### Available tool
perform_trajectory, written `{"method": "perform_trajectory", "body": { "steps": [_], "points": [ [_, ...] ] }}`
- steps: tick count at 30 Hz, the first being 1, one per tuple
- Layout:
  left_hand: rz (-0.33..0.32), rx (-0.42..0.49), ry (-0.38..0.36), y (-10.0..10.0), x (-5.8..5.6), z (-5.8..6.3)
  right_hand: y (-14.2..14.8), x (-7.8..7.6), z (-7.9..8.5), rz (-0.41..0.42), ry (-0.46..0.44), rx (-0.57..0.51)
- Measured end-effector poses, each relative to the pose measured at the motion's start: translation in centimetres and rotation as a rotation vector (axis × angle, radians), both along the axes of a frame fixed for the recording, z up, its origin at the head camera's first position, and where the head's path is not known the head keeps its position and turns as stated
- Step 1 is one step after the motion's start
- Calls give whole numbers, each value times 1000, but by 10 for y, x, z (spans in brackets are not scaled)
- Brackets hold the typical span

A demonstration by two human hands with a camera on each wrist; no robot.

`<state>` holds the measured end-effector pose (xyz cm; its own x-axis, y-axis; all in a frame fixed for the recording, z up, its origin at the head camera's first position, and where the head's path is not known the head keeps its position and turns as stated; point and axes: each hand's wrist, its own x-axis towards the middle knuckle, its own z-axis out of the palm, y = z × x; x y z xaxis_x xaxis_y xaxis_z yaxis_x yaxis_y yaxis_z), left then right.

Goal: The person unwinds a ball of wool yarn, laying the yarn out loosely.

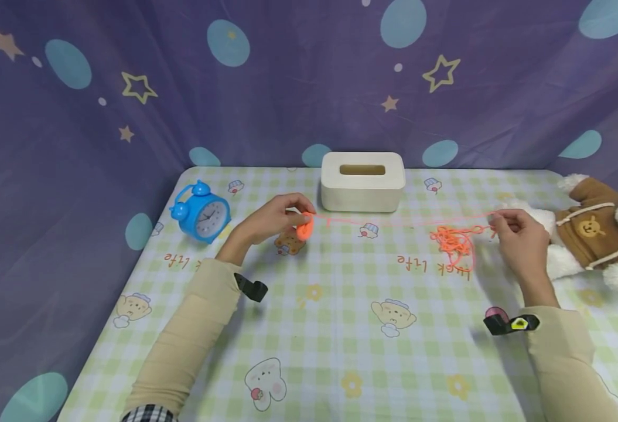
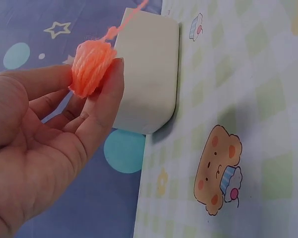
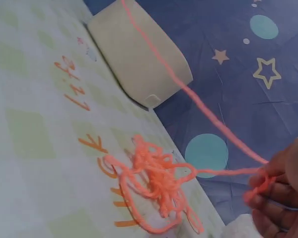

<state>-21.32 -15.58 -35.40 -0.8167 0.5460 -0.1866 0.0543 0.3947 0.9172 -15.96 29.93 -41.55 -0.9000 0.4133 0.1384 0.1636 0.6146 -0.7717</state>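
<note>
A small wound ball of orange yarn (image 2: 92, 67) is pinched between the thumb and fingers of my left hand (image 1: 281, 218), raised over the left-middle of the table. From it a single strand (image 1: 414, 224) runs across to my right hand (image 1: 522, 240), drawn nearly straight. The right thumb and fingers pinch that yarn, and a short bit of it shows bunched in the right fingers (image 3: 278, 193). A loose tangled heap of the same yarn (image 3: 159, 178) lies on the cloth just left of the right hand, joined to it by another strand.
Behind the strand stands a cream tissue box (image 1: 361, 196). A blue alarm clock (image 1: 203, 214) is at the back left. On the right, a white plush toy in a brown hoodie (image 1: 588, 228) lies beside the right hand. A checked cloth (image 1: 330, 340) covers the table, with a purple curtain (image 1: 298, 105) behind.
</note>
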Motion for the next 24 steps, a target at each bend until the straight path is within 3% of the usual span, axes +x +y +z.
{"method": "perform_trajectory", "body": {
  "steps": [5, 12, 18, 24],
  "points": [
    [9, 5, -21, 2, 1, 2, -4, 2, -5, 141, -100, 135],
    [17, 7, -34, 4, 0, 1, -14, -1, -4, 180, -150, 140],
    [13, 12, -36, 5, -1, 0, -29, -3, 7, 221, -62, 122],
    [6, 9, -30, 6, -1, 0, -63, -7, 14, 364, 60, 75]
  ]
}}
